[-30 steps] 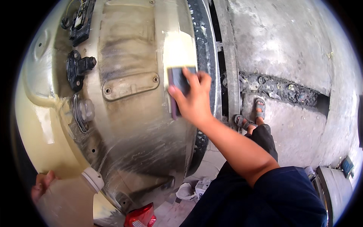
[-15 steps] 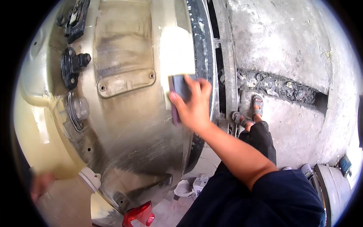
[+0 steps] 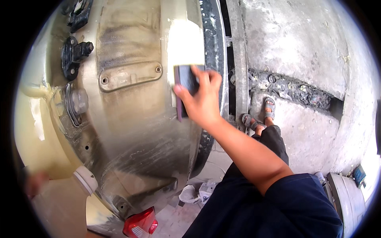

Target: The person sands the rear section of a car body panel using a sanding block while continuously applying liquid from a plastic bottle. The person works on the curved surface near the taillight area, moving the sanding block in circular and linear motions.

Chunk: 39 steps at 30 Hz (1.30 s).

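Observation:
My right hand grips a dark grey sanding block with a purple sheet along its left edge. Thumb and fingers wrap the block, which rests against a beige vehicle panel, just below a bright pale patch near the panel's right edge. Scuffs and dull grey marks cover the panel's lower part. An oblong plate with two holes sits on it. My left hand is not in view. A blurred hand shows at the far left; whose it is I cannot tell.
Black fittings stand out left of the panel. Below lie a red lamp and a crumpled white item. A dark speckled strip borders the panel. Right of it, a debris-filled channel cuts the concrete floor, near my sandalled feet.
My right hand and the sanding block are a little higher in the picture. The panel and its fittings have also shifted upward in view, while the floor has barely moved.

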Tool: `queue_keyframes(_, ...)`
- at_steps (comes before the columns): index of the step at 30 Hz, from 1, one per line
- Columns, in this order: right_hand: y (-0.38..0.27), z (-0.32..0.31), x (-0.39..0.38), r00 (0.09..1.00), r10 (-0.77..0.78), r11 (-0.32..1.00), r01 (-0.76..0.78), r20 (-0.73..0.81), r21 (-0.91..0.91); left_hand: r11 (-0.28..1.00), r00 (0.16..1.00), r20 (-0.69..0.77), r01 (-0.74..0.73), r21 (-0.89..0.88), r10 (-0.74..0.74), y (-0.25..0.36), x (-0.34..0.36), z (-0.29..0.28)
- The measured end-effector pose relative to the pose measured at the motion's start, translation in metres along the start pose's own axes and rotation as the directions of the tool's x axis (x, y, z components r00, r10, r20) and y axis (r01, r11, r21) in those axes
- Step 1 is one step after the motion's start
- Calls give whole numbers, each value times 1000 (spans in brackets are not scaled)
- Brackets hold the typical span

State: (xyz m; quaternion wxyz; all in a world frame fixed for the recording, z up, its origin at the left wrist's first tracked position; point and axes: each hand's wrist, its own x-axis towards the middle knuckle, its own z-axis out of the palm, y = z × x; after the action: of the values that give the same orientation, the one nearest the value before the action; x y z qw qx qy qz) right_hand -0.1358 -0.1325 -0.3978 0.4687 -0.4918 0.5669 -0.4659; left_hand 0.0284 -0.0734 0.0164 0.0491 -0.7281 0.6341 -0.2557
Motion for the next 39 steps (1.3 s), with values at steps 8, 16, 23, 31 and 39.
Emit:
queue_keyframes(8,-2,3,1,998,-65,997,66,-17,38,999,1000,12,19,-43,-18,-5,-3,0)
queue_keyframes(16,5,-1,-22,1000,-1,1000,1,14,23,996,999,28,36,-78,-34,-10,-3,-1)
queue_keyframes(23,10,-2,-35,988,98,992,-106,121,64,992,998,47,48,-113,-43,-14,-6,0)
queue_keyframes(31,-1,-4,14,997,-30,999,32,-68,37,988,995,81,71,-136,-60,-25,-8,-2)
queue_keyframes(39,6,-3,12,994,-112,994,111,-11,-22,981,992,96,95,-169,-79,-33,-10,-5)
